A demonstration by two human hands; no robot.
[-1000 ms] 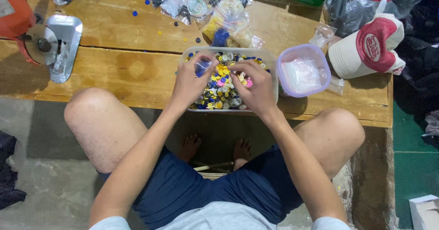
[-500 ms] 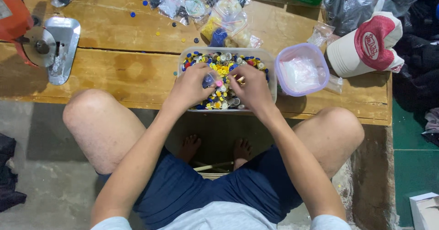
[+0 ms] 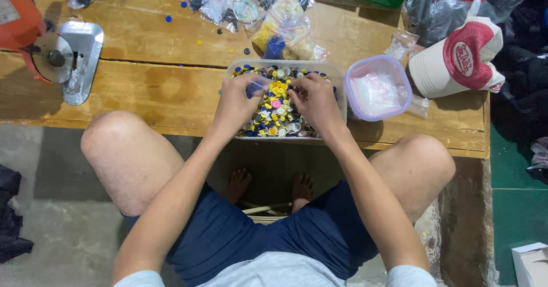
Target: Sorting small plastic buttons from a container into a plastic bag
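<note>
We are in the middle of picking through the clear plastic tub (image 3: 337, 73) of small buttons (image 3: 275, 105), yellow, blue, white and one pink, which sits at the near edge of the wooden bench (image 3: 142, 93) right above our knees. Our left hand (image 3: 238, 101) is curled over the left side of the heap with a blue piece pinched at its fingertips; our right hand (image 3: 317, 101) is bent down into the right side, fingers among the buttons, though we cannot tell whether it grips one. Just to the right stands a purple-rimmed container (image 3: 378, 87), beside a red and white cap (image 3: 459, 58). We judge the sorting well under way, and the next move calls for a fine pinch on one button without dragging its neighbours along
</note>
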